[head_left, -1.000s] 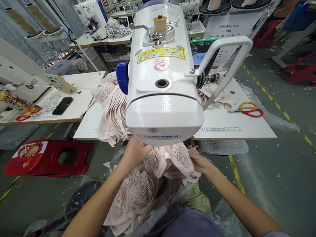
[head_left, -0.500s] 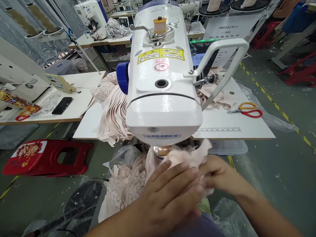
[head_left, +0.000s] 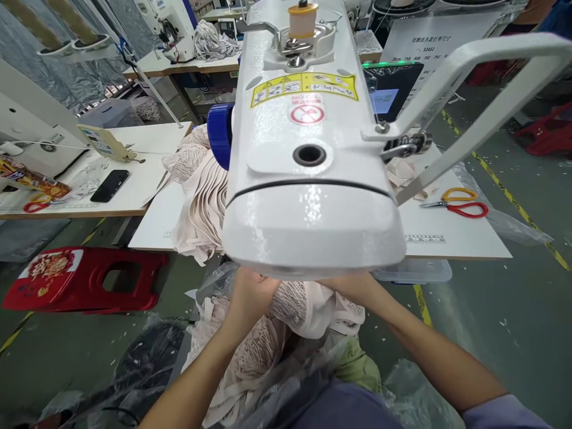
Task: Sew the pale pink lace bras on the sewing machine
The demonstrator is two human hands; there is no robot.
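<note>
Two forearms (head_left: 201, 363) rise from the lower edge and converge beneath the rounded front of a white sewing machine (head_left: 313, 223). The left hand (head_left: 254, 293) is angled upward with its knuckles just under the machine's edge; the right hand (head_left: 351, 287) comes in from the other side, wrist bent inward. A pale pink lace garment (head_left: 308, 307) hangs between them, below the machine head and above a heap of similar lace pieces (head_left: 257, 351) near the person's lap. The machine covers the fingertips of both hands, so whether they are closed on the fabric cannot be told. The garment's upper part and the needle area are hidden too. On the white surface (head_left: 469, 241), a layered pink stack (head_left: 205, 202) sits left of the machine, partly blocked by it, and scissors (head_left: 467, 208) lie to the right. The thread spools (head_left: 84, 27) at upper left are cut off by the top edge.
</note>
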